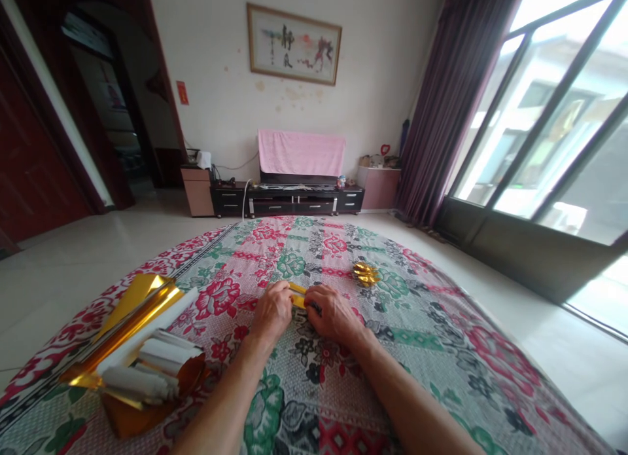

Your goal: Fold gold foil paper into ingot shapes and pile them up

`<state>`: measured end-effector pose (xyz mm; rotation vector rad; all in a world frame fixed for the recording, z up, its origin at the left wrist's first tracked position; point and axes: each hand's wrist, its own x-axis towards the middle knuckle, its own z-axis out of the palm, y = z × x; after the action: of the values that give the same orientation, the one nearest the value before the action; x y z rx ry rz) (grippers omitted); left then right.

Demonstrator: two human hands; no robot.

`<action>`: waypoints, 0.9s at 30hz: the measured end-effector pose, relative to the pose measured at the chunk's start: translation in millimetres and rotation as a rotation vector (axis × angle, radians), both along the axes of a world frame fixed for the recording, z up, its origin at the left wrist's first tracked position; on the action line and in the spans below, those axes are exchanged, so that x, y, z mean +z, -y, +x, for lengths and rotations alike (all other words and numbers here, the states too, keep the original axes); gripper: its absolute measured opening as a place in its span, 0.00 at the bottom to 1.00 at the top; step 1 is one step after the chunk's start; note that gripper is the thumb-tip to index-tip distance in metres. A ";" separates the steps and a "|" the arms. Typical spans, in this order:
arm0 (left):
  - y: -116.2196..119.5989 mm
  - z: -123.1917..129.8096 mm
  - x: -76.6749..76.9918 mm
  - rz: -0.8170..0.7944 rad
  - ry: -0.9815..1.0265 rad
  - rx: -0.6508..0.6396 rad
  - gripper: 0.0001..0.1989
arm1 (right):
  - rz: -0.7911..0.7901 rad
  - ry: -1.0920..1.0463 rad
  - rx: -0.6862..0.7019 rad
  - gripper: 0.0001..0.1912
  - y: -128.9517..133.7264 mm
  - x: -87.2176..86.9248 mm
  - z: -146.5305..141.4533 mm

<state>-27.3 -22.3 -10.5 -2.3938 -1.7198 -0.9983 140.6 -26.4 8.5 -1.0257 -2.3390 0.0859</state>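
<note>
Both hands are low over the patterned cloth, close together. A small strip of gold foil paper (297, 299), yellow and flat with a pale edge, spans the gap between them. My left hand (275, 308) has its fingers closed on the strip's left end. On the right end, my right hand (331, 311) grips with curled fingers that hide part of it. Beyond my right hand lies a little heap of shiny folded gold paper pieces (366, 274). At the left are rolled gold foil sheets (142, 317) and a stack of white-backed curled paper pieces (164, 357).
A floral cloth (417, 376) in red, green and grey covers the rounded surface before me. Across the tiled floor stand a low black TV cabinet (294, 203) and a screen under a pink cloth (301, 150). Purple curtains (429, 114) hang beside large windows at right.
</note>
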 end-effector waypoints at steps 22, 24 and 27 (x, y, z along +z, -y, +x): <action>-5.3 -5.6 -3.0 -0.074 0.047 -0.095 0.15 | -0.068 0.029 0.227 0.12 -14.5 4.8 13.8; -5.1 -5.2 -2.8 -0.072 0.054 -0.088 0.14 | -0.064 0.042 0.230 0.12 -17.4 3.7 14.8; -5.2 -4.5 -2.3 -0.061 0.051 -0.075 0.14 | -0.054 0.046 0.221 0.10 -19.4 3.2 15.1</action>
<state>-31.8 -17.1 -12.8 -2.5096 -1.7126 -1.0392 155.7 -6.9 11.7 -0.7978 -2.4975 0.2134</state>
